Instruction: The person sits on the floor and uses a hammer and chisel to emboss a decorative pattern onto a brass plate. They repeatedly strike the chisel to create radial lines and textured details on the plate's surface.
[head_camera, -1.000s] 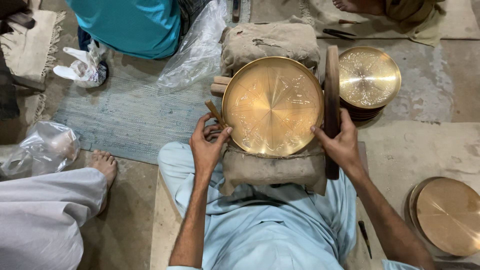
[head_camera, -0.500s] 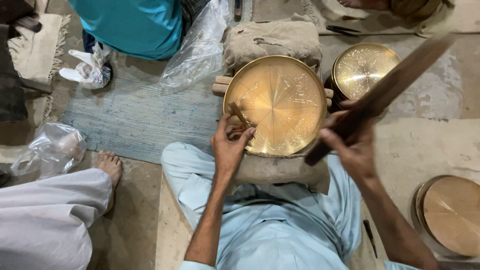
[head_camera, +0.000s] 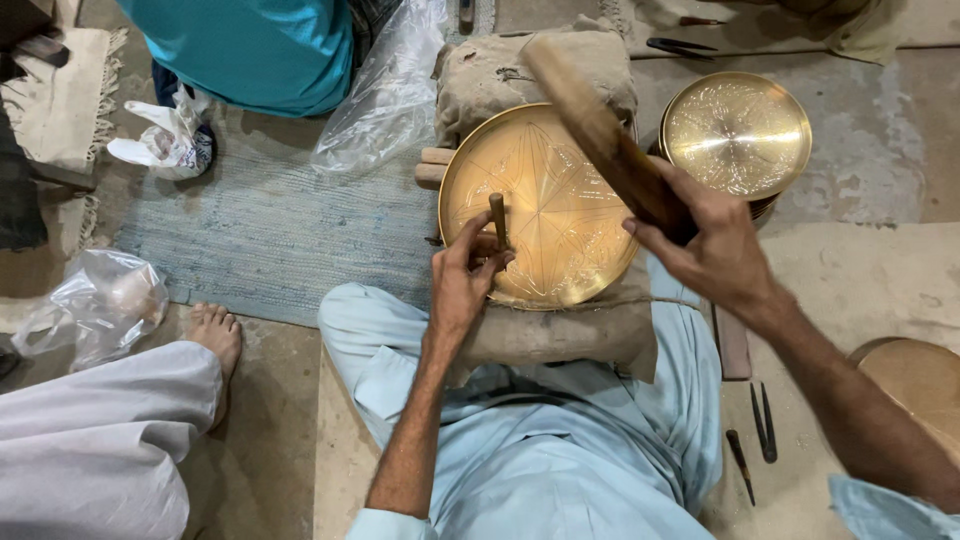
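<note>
Pinching the upright punch (head_camera: 497, 218) between its fingertips on the engraved brass plate (head_camera: 560, 215) propped over the sacking pads, the left hand (head_camera: 462, 285) risks a knuckle blow if the wooden mallet (head_camera: 600, 135), gripped in the right hand (head_camera: 715, 250), glances off.

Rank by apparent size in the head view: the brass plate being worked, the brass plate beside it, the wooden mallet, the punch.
1. Worked brass plate
2. Second brass plate, farther away, so true size unsure
3. Wooden mallet in right hand, blurred
4. Punch in left hand
</note>
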